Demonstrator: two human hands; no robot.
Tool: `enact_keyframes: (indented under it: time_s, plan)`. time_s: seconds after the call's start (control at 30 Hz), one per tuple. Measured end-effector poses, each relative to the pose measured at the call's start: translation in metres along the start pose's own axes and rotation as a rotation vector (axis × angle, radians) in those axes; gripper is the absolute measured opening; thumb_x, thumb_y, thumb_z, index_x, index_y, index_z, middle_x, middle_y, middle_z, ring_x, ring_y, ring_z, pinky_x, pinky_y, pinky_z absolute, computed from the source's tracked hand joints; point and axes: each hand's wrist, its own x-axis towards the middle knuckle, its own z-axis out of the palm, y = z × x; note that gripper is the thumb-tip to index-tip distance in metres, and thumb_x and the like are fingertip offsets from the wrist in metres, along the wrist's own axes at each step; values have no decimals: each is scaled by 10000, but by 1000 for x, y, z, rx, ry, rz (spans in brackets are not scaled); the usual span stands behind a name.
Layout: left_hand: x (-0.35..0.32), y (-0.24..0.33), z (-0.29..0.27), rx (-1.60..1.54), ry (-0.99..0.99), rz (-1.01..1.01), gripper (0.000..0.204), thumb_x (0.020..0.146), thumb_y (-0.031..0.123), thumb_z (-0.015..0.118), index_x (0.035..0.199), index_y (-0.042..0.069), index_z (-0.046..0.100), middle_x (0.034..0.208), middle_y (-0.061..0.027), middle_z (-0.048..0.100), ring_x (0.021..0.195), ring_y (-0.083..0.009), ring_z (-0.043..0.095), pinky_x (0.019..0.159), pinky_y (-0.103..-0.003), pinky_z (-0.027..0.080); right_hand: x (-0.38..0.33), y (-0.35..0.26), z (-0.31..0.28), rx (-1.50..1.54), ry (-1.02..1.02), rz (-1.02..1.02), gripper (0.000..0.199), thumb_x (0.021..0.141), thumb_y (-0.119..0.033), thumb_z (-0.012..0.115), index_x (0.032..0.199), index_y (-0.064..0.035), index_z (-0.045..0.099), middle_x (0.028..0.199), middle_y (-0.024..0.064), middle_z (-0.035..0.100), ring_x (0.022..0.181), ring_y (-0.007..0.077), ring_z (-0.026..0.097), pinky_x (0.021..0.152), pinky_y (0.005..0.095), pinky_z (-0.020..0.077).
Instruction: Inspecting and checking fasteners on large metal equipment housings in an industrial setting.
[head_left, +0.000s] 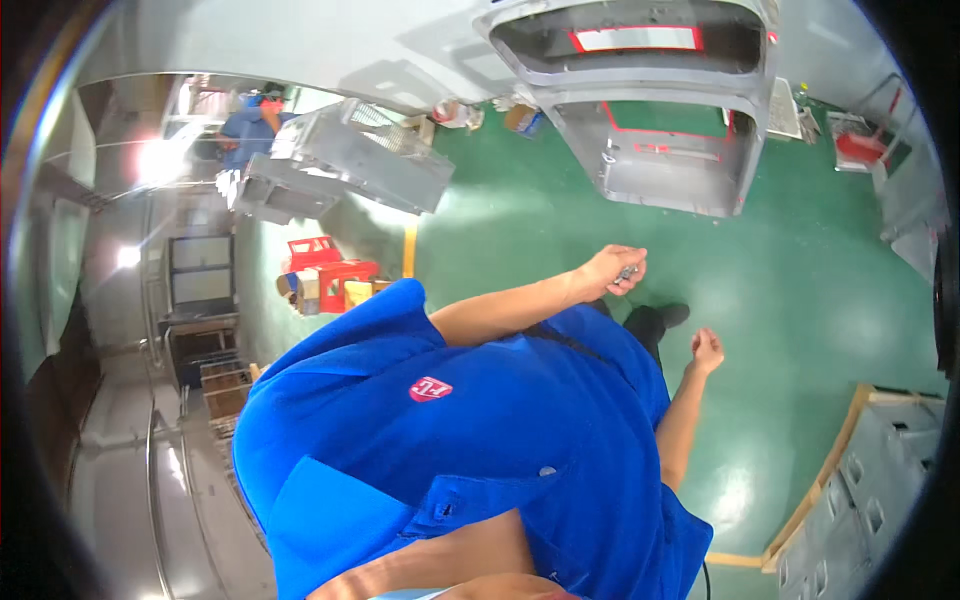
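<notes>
Grey metal shows in the small pieces (626, 273) which the left hand (614, 270) keeps inside its curled fingers; they are above the green floor (480, 225), near the middle of it, and their exact kind is too small to tell. The right hand (707, 351) is a little apart from the left one, also over the floor, with its fingers bent inward; whether it pinches something, I cannot tell. Both forearms come bare out of the short sleeves of a blue shirt (490, 400), and below the hands there is a dark shoe (673, 315). Farther out, at the upper edge of the floor, a large grey metal housing (655, 178) stands close to the pale wall (330, 35), and its openings carry red edging. To the left of it, near the same edge, lies a small carton (522, 120) of brown and blue colour. Toward the upper left corner of the floor there is a second metal housing (400, 170), and another person (245, 135) in blue is behind it. Nearer, at the left edge, red crates (345, 285) are beside a yellow line (409, 250). At the lower right corner, grey boxes (870, 480) stand inside a yellowish border (822, 470).
</notes>
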Motion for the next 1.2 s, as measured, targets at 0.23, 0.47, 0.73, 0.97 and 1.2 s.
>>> enact_keyframes:
  time_s: [0.23, 0.47, 0.73, 0.97, 1.2]
  plan:
    - [-29, -10, -35, -41, -105, 43, 173, 897, 128, 470, 934, -21, 548, 719, -58, 495, 521, -77, 406, 370, -189, 270, -32, 26, -36, -225, 85, 73, 51, 741, -6, 652, 785, -1, 625, 648, 50, 597, 533, 114, 555, 451, 222, 452]
    - [-64, -39, -108, -114, -66, 84, 154, 900, 80, 485, 988, -29, 548, 734, -40, 496, 529, -71, 383, 390, -190, 265, -72, 43, -29, -607, -23, -14, 89, 719, -17, 639, 805, 7, 651, 677, 79, 639, 546, 154, 614, 475, 250, 506]
    - [-94, -58, -170, -193, 12, 100, 173, 920, 152, 500, 951, -12, 547, 744, -31, 484, 537, -67, 376, 395, -186, 271, -111, 58, 13, -774, -147, -188, 99, 706, 23, 617, 777, -25, 668, 642, 66, 637, 539, 124, 603, 483, 256, 506]
    - [-112, -74, -195, -281, 45, 57, 297, 916, 274, 517, 761, 21, 538, 687, -52, 497, 509, -92, 390, 373, -207, 274, -156, 71, 27, -716, -125, -243, 84, 714, 18, 637, 784, -13, 673, 631, 72, 641, 534, 124, 602, 490, 254, 496]
    - [-109, -106, -211, -236, 64, 63, 385, 900, 360, 531, 672, 49, 518, 613, -33, 476, 474, -91, 406, 345, -205, 257, -182, 67, -15, -842, -118, -278, 116, 749, -85, 667, 768, 29, 651, 651, 91, 641, 533, 133, 610, 473, 255, 499]
